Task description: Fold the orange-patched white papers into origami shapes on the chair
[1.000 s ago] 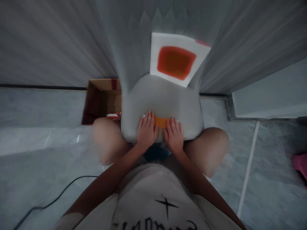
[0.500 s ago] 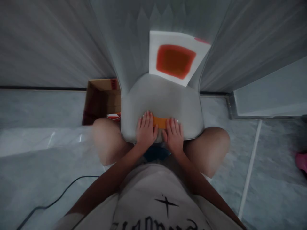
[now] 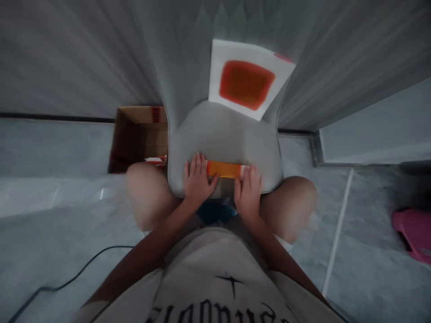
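The orange strip [image 3: 224,169] lies near the front edge of the chair seat [image 3: 222,134], its long axis running left to right across you, the right end slightly nearer your body. Your left hand [image 3: 197,181] rests flat on one end, thumb spread from the fingers; your right hand [image 3: 249,190] lies likewise at the other, fingers pointing forward, forearms angling inward.

a pale grey shirt [image 3: 202,262] bears a thin black four-pointed star [image 3: 232,281] above a row of black gothic-style lettering [image 3: 215,312]
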Action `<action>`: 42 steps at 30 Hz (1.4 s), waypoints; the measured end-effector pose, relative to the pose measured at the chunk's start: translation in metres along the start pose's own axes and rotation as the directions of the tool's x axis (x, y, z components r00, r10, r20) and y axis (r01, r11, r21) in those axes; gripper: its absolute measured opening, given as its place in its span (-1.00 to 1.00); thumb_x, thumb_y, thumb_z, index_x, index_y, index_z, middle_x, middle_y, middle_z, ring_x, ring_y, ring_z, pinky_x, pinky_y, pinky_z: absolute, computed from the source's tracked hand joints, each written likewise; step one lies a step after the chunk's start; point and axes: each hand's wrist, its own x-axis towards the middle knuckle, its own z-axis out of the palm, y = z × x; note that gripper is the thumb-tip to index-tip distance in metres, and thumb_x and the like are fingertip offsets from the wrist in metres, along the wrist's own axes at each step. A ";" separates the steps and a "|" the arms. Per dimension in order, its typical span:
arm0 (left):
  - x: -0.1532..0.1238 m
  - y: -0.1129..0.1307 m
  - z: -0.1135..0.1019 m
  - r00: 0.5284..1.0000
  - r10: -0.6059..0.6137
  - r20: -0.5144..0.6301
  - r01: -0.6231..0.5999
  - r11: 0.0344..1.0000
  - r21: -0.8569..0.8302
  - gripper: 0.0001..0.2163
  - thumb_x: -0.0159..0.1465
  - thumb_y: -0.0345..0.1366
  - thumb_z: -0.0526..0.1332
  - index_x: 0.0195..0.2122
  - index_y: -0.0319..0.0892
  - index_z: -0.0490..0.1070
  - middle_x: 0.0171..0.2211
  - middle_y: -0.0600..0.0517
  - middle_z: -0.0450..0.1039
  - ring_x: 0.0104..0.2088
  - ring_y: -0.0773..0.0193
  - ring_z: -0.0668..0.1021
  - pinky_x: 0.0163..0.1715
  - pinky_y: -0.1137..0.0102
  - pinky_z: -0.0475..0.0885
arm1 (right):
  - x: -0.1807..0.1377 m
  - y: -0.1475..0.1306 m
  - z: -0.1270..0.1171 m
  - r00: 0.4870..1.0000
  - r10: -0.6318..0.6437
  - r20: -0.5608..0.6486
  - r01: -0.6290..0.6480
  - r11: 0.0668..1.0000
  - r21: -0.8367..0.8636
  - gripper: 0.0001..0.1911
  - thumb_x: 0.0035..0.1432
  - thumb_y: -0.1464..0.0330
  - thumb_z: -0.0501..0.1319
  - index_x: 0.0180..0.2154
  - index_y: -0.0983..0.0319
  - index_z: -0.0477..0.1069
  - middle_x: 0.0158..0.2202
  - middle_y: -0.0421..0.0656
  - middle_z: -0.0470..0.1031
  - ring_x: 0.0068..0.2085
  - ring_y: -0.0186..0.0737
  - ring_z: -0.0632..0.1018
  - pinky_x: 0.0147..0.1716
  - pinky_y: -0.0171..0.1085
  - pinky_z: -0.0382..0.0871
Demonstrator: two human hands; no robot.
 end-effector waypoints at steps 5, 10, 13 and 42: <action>-0.003 -0.002 0.000 0.999 -0.021 0.038 0.022 0.999 -0.032 -0.27 0.47 0.00 0.07 0.54 -0.29 -0.06 0.53 -0.26 -0.06 0.51 -0.14 0.11 0.49 -0.14 -0.09 | 0.014 -0.041 0.001 0.952 -0.305 -0.002 0.300 0.936 0.184 -0.40 0.52 0.32 -0.10 0.51 0.21 0.00 0.40 0.03 0.33 0.46 -0.06 0.25 0.45 0.12 0.16; -0.004 -0.003 0.004 0.996 -0.070 0.046 0.073 0.995 -0.066 -0.41 0.50 -0.24 -0.05 0.54 -0.24 -0.03 0.53 -0.17 -0.03 0.53 -0.03 0.09 0.51 -0.08 -0.07 | 0.014 -0.051 0.038 0.930 -0.299 0.214 0.285 0.954 0.096 -0.31 0.54 0.14 -0.16 0.51 0.38 -0.07 0.48 0.15 0.16 0.52 0.02 0.11 0.47 0.18 0.04; -0.002 -0.001 0.005 0.995 -0.099 0.025 0.101 0.988 -0.120 -0.43 0.52 -0.22 -0.07 0.53 -0.24 0.01 0.51 -0.17 0.04 0.51 -0.04 0.12 0.51 -0.11 -0.08 | 0.009 -0.034 0.046 0.921 -0.252 0.297 0.257 0.966 0.023 -0.27 0.54 0.05 -0.19 0.50 0.37 -0.04 0.50 0.15 0.09 0.53 0.03 0.07 0.46 0.18 0.03; -0.029 0.057 -0.006 0.846 0.480 0.233 -0.439 0.874 -0.206 -0.42 0.53 -0.15 0.00 0.52 -0.22 0.03 0.46 -0.16 0.20 0.51 0.01 0.15 0.50 -0.04 0.06 | -0.024 0.042 0.009 0.967 -0.070 0.245 0.099 0.989 -0.108 -0.26 0.55 0.09 -0.19 0.51 0.42 -0.11 0.52 0.15 0.04 0.55 0.07 -0.01 0.47 0.17 -0.10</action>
